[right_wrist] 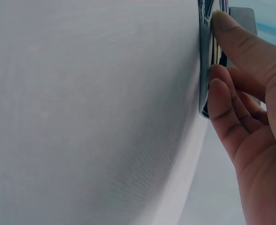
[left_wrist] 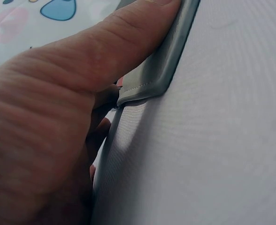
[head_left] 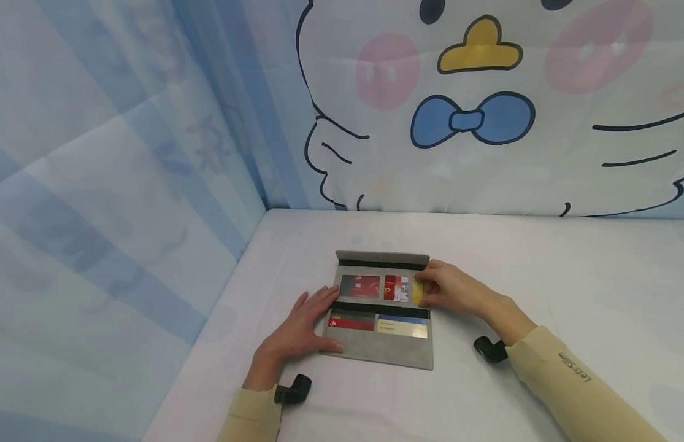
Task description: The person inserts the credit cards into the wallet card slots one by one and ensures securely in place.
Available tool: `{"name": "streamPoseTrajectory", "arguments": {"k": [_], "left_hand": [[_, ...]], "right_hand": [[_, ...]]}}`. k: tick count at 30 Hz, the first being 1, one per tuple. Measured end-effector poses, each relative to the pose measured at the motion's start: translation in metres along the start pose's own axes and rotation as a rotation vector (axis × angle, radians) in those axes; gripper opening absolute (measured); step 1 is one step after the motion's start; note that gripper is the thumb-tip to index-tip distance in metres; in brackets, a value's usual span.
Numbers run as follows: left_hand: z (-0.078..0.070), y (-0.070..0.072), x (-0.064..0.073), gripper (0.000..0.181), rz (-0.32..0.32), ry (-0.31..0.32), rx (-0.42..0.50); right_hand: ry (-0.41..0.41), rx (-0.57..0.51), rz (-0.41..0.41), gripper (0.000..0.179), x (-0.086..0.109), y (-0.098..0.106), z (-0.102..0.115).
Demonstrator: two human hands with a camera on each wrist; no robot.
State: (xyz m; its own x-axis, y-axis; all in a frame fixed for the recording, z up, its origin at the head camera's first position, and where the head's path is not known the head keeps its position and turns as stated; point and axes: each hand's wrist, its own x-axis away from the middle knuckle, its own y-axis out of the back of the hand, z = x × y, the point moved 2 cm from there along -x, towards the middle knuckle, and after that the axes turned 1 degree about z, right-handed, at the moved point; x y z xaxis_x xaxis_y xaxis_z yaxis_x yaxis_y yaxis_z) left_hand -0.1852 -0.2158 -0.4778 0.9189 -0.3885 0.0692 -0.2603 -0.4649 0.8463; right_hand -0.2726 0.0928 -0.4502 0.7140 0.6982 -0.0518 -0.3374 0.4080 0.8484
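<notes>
A grey card wallet (head_left: 386,352) lies unfolded on the white tabletop, its top flap raised. The upper panel holds a dark red card (head_left: 365,286), a red and white card (head_left: 395,288) and, at the right end, a yellow card (head_left: 416,291). Two more cards, one red (head_left: 351,321) and one cream and blue (head_left: 402,327), sit in the lower panel. My left hand (head_left: 300,331) rests along the wallet's left edge, fingers extended, thumb on the lower corner. With thumb and fingers my right hand (head_left: 452,287) pinches the yellow card at the right edge; its fingertips partly hide it.
A white cloth covers the table (head_left: 595,294). Behind it hangs a printed curtain (head_left: 342,184) with a cartoon figure, and a blue and white curtain (head_left: 126,184) runs along the left side. Black wrist cameras (head_left: 294,390) sit at both cuffs.
</notes>
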Motion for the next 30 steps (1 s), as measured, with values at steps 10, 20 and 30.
{"name": "streamPoseTrajectory", "arguments": {"k": [10,20,30], "left_hand": [[0.007,0.002,0.002,0.1,-0.01,0.011,0.011],[0.002,0.008,-0.001,0.095,-0.097,0.095,0.214],[-0.016,0.013,-0.017,0.096,-0.23,0.076,0.273]], "right_hand": [[0.008,0.012,-0.04,0.046,0.001,-0.002,0.001],[-0.024,-0.047,-0.101,0.048,0.009,0.007,0.005],[-0.029,-0.044,-0.209,0.048,0.034,0.023,0.003]]}}
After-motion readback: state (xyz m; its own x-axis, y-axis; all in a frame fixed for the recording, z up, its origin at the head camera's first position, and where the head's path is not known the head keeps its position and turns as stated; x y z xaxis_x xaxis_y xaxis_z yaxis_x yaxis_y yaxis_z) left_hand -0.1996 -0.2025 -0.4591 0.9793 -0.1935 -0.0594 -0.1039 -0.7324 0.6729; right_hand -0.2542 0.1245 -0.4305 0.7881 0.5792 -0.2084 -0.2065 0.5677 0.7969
